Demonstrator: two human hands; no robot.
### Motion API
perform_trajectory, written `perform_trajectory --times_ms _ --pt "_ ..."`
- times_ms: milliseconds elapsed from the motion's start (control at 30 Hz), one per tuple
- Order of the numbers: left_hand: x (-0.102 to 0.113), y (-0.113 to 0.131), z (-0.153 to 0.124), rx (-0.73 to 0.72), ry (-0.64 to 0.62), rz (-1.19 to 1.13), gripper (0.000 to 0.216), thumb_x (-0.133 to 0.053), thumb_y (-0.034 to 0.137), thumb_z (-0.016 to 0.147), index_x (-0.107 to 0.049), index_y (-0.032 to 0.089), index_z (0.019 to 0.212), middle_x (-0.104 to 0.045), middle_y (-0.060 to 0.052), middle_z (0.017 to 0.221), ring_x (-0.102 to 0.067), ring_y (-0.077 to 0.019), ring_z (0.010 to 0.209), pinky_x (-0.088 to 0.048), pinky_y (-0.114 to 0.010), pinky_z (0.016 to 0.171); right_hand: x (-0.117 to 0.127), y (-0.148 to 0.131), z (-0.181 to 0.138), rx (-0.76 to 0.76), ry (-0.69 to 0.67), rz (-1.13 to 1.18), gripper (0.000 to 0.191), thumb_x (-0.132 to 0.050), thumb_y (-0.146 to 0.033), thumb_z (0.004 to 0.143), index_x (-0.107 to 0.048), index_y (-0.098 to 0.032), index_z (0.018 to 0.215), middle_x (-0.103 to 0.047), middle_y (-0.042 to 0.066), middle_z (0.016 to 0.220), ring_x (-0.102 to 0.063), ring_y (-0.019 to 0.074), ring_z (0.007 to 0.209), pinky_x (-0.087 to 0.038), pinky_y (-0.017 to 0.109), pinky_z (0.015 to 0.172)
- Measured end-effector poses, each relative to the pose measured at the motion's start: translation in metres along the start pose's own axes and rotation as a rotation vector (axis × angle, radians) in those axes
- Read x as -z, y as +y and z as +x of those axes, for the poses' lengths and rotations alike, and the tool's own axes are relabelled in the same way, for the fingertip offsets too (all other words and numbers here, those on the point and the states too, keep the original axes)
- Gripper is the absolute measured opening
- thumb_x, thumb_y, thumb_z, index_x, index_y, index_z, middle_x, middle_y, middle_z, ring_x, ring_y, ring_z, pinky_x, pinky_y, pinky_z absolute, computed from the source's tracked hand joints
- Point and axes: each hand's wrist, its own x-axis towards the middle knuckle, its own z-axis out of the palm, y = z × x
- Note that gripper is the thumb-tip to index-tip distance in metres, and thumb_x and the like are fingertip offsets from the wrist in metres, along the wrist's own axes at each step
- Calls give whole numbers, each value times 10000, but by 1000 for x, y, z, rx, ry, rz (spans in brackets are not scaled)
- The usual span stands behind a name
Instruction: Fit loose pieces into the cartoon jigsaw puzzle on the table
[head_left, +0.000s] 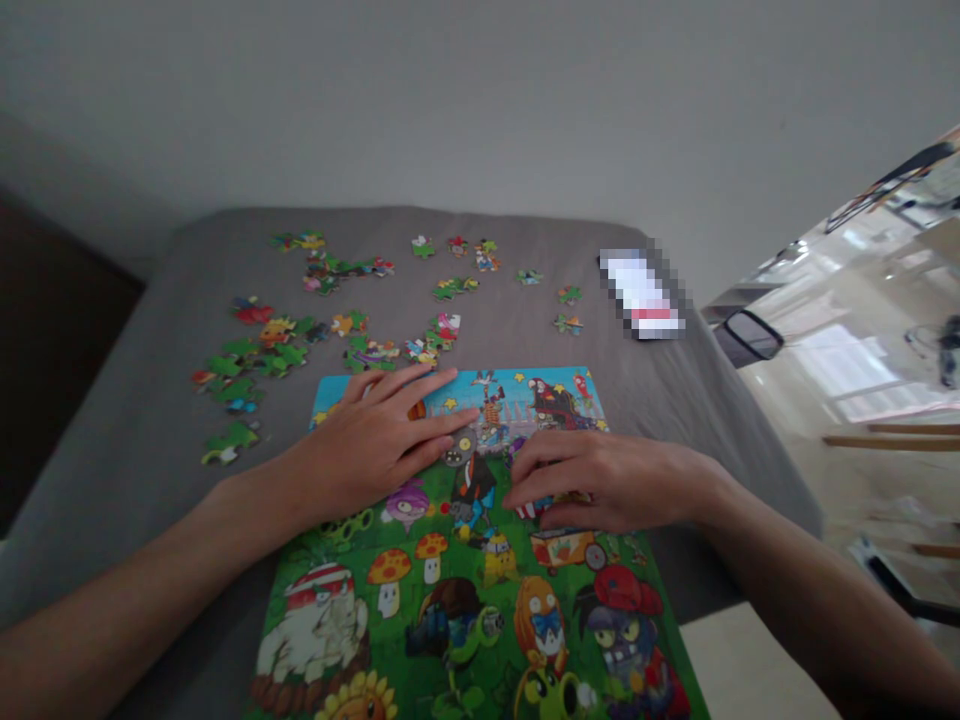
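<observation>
Head view: my left hand (375,440) lies flat, fingers spread, on the colourful cartoon jigsaw puzzle board (465,600) at frame centre. My right hand (592,480), just right of it, curls narrow, holding nothing I can tell. Loose green puzzle pieces (255,360) lie upper left, nearer my left hand, on the grey table (135,450).

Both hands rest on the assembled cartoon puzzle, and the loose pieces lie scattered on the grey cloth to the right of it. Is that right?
Not quite. In the head view the left hand and right hand do rest on the puzzle, but the loose pieces lie beyond it and to its left on the grey cloth, not to the right.
</observation>
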Motion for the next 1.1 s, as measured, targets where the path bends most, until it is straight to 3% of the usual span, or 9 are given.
perform_trajectory --times_ms 1100 --pt "0 1 -1 -25 -9 46 405 -377 423 1116 -590 433 1460 -475 -103 1616 -425 -347 1478 -369 -563 1113 -2 2 0 -15 34 -23 296 -670 -215 991 -693 -160 1282 -696 103 1157 -658 177 1104 -533 318 1010"
